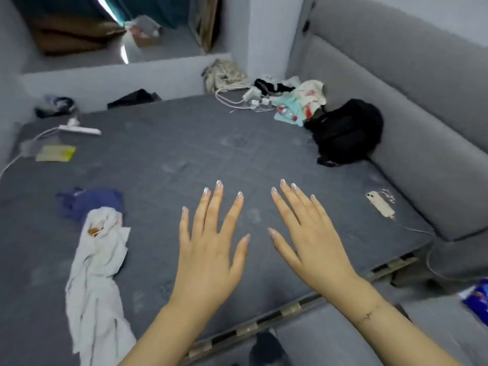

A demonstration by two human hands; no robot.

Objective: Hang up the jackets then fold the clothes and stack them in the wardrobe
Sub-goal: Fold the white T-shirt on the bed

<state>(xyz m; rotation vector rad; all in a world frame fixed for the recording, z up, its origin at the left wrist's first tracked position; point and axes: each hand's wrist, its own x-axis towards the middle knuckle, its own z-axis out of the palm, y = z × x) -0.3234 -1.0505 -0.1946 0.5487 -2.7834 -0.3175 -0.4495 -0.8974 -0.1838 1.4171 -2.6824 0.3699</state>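
Note:
My left hand and my right hand hover side by side over the grey mattress, fingers straight and spread, holding nothing. A crumpled white garment lies at the near left of the mattress. Just beyond the white one lies a blue garment. A heap of light printed clothes sits at the far right corner, and a beige garment lies behind it. A dark garment lies at the far edge.
A black backpack leans against the grey padded headboard at right. A phone on a cable lies near the right edge. A white power strip, chargers and a yellow packet lie on the mattress.

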